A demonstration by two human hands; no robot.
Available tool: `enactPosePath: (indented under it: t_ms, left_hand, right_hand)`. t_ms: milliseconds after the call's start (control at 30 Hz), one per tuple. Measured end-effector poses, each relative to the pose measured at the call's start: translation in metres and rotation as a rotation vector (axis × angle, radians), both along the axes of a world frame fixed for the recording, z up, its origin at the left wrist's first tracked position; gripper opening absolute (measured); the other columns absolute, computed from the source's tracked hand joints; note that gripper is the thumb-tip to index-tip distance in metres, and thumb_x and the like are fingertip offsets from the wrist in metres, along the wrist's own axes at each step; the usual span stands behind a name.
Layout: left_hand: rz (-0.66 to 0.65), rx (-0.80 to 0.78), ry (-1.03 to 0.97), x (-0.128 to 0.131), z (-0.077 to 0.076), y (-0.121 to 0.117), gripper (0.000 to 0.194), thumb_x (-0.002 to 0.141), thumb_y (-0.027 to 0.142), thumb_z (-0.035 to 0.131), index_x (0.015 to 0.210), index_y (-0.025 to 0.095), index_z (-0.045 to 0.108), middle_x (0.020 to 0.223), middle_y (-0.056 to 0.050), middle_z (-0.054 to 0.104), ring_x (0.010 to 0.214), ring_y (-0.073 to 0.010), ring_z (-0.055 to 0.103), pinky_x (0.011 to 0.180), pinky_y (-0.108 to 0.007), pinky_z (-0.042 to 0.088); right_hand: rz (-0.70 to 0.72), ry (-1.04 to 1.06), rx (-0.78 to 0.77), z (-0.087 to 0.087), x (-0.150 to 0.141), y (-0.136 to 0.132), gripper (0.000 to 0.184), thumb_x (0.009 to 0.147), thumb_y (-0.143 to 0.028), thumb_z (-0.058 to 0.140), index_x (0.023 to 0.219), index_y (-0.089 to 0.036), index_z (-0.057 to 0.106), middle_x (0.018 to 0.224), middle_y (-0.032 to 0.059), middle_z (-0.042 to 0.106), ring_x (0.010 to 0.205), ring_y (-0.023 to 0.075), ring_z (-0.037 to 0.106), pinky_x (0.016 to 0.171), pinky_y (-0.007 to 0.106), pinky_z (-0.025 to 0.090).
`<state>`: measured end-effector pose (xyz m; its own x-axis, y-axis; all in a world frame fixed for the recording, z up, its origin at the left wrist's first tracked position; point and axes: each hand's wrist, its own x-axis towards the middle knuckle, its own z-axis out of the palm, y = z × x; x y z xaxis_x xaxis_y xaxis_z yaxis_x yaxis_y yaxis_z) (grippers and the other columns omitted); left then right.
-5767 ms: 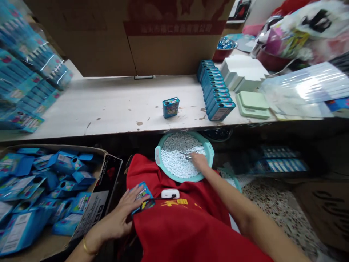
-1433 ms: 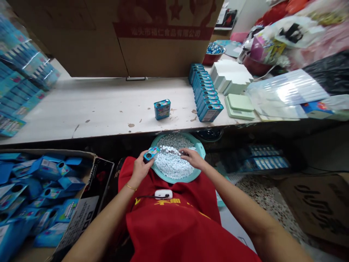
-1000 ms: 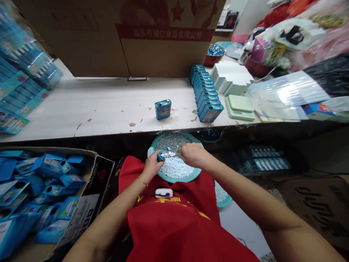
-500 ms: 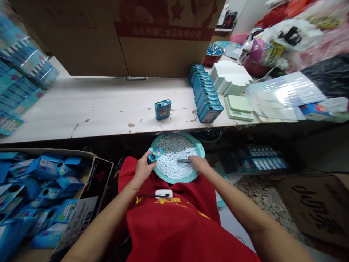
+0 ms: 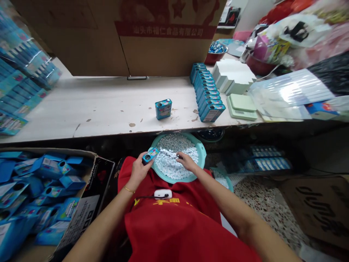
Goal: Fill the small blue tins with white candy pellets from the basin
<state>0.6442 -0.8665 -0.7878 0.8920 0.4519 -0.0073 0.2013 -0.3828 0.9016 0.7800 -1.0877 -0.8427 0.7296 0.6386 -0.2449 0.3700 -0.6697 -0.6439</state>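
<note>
My left hand (image 5: 138, 169) is closed around a small blue tin (image 5: 150, 155) with a dark round hole in its top, tilted at the left rim of the turquoise basin (image 5: 202, 150). Small white candies (image 5: 174, 170) fill the basin, which rests at my lap. My right hand (image 5: 188, 162) is over the candies, its fingers pinched on the handle of a metal scoop (image 5: 177, 156). White candies heaped toward the tin largely hide the scoop's blade. On the white table ahead stands one blue tin (image 5: 163, 109) by itself.
A row of blue tins (image 5: 207, 92) stands on the table beside white stacked cards (image 5: 231, 74) and a pale green scale (image 5: 242, 106). At left, a cardboard box (image 5: 94, 171) holds many blue tins. A large carton (image 5: 163, 54) stands behind.
My right hand has moved left with the scoop, closer to the tin, and candies now lie heaped on it. The tin in my left hand has shifted slightly left and tilted.
</note>
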Motion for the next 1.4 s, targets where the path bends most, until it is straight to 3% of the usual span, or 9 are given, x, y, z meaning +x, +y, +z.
enactPosePath:
  t_ms: [100,233,400,500,600,867,1067,1267,1400]
  left_hand:
    - [-0.016,0.018,-0.01,0.008,-0.005,-0.002,0.041,0.073,0.034,0.061,0.108,0.015,0.055,0.094,-0.006,0.065,0.085,-0.0185,0.06,0.078,-0.029,0.046]
    - [-0.068,0.08,0.005,0.021,-0.01,-0.013,0.041,0.072,0.029,0.061,0.11,0.015,0.055,0.096,-0.007,0.065,0.087,-0.0194,0.06,0.08,-0.03,0.046]
    - [-0.177,0.171,0.045,0.032,-0.01,-0.03,0.042,0.071,0.023,0.06,0.112,0.017,0.055,0.096,-0.006,0.064,0.088,-0.02,0.06,0.08,-0.031,0.046]
    - [-0.192,0.201,0.064,0.033,-0.011,-0.034,0.043,0.071,0.022,0.059,0.113,0.017,0.054,0.096,-0.006,0.064,0.087,-0.0204,0.06,0.081,-0.032,0.046]
    - [-0.194,0.215,0.059,0.031,-0.013,-0.034,0.043,0.07,0.02,0.058,0.113,0.017,0.055,0.096,-0.007,0.064,0.086,-0.0206,0.06,0.08,-0.032,0.046]
    - [-0.164,0.164,0.03,0.029,-0.014,-0.035,0.043,0.067,0.017,0.06,0.11,0.02,0.058,0.088,-0.002,0.064,0.083,-0.0192,0.06,0.078,-0.03,0.046]
    - [-0.165,0.015,-0.041,0.025,-0.019,-0.029,0.042,0.07,0.023,0.06,0.111,0.017,0.055,0.096,-0.005,0.064,0.086,-0.018,0.06,0.08,-0.03,0.047]
    - [-0.191,-0.114,-0.103,0.018,-0.015,-0.025,0.044,0.07,0.027,0.06,0.112,0.015,0.054,0.107,-0.007,0.062,0.096,-0.0184,0.059,0.089,-0.031,0.045]
    - [-0.162,-0.108,-0.103,0.018,-0.006,-0.024,0.043,0.07,0.028,0.062,0.11,0.015,0.055,0.105,-0.007,0.063,0.095,-0.0185,0.06,0.088,-0.03,0.045]
  right_hand:
    - [0.004,0.021,0.115,0.036,0.006,-0.017,0.031,0.078,-0.024,0.053,0.108,-0.016,0.056,0.095,0.0053,0.064,0.086,0.017,0.058,0.077,0.029,0.043]
    - [0.086,-0.018,0.113,0.088,0.01,-0.025,0.032,0.078,-0.027,0.055,0.109,-0.017,0.058,0.099,0.0053,0.065,0.089,0.018,0.058,0.079,0.029,0.043]
    - [0.225,-0.18,-0.176,0.14,0.004,-0.011,0.032,0.08,-0.032,0.056,0.11,-0.024,0.061,0.102,0.0042,0.067,0.096,0.0209,0.06,0.079,0.028,0.043]
    - [0.283,-0.289,-0.357,0.16,-0.003,0.0,0.031,0.081,-0.034,0.052,0.11,-0.028,0.061,0.101,0.0051,0.068,0.096,0.0239,0.06,0.077,0.031,0.043]
    - [0.336,-0.375,-0.444,0.171,-0.011,0.01,0.028,0.083,-0.034,0.047,0.105,-0.026,0.063,0.101,0.0077,0.067,0.093,0.0257,0.061,0.074,0.034,0.045]
    - [0.387,-0.466,-0.503,0.187,-0.024,0.023,0.026,0.084,-0.025,0.041,0.095,-0.016,0.064,0.091,0.0126,0.067,0.082,0.0258,0.063,0.069,0.034,0.046]
    - [0.303,-0.438,-0.439,0.187,-0.019,-0.002,0.027,0.086,-0.03,0.042,0.102,-0.022,0.062,0.099,0.0071,0.066,0.089,0.0225,0.062,0.072,0.03,0.045]
    - [0.137,-0.364,-0.312,0.164,-0.001,-0.044,0.031,0.085,-0.033,0.047,0.112,-0.026,0.059,0.111,0.0022,0.064,0.099,0.0202,0.059,0.079,0.029,0.044]
    - [0.119,-0.313,-0.348,0.124,0.004,-0.054,0.029,0.085,-0.031,0.048,0.111,-0.025,0.059,0.11,0.0049,0.064,0.098,0.0211,0.059,0.078,0.03,0.045]
